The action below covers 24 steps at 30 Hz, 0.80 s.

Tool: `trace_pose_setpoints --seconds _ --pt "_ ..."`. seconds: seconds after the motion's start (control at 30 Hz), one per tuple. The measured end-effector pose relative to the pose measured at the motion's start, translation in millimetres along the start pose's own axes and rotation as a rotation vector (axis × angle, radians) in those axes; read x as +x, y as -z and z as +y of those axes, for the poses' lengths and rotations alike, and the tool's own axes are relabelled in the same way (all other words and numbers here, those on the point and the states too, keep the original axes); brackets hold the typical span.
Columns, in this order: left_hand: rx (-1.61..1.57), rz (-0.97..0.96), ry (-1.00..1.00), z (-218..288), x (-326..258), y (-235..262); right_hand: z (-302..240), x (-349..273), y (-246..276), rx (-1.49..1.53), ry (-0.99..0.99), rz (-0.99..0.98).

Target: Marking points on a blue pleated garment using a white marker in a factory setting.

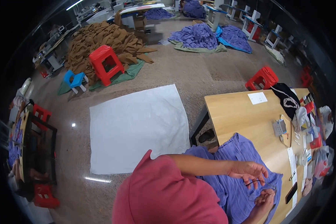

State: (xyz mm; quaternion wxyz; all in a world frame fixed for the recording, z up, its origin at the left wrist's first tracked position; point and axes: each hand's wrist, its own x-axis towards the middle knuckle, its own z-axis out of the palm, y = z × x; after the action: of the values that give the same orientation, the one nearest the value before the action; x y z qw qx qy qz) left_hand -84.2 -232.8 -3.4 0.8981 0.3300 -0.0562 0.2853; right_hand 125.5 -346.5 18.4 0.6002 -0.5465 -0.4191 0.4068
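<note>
Left hand [249, 172] loosely curled, right hand [265, 198] with fingers bent, grips unclear: let the wood-topped table [235, 114] at 3 o'clock carry the crinkled purple fabric [237, 151] beneath them at 4 o'clock, folds clear of the thin dark item [252, 182] at the left fingertips.

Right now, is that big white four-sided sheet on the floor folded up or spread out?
Spread out: the big white four-sided sheet covers a broad patch of speckled floor, three corners showing far apart.

The cloth [222, 179] is purple, the table [233, 112] tan (the sleeve [164, 186] pinkish-red).
</note>
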Motion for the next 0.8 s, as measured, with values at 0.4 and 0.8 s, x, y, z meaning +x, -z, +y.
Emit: trace_pose_setpoints --seconds 0.4,0.8 --pt "0.531 0.07 0.165 -11 -6 -22 8 -32 20 -0.117 -0.174 -0.128" --pt "0.668 -0.039 0.095 -29 8 -23 -13 -57 18 -0.331 -0.293 -0.281"
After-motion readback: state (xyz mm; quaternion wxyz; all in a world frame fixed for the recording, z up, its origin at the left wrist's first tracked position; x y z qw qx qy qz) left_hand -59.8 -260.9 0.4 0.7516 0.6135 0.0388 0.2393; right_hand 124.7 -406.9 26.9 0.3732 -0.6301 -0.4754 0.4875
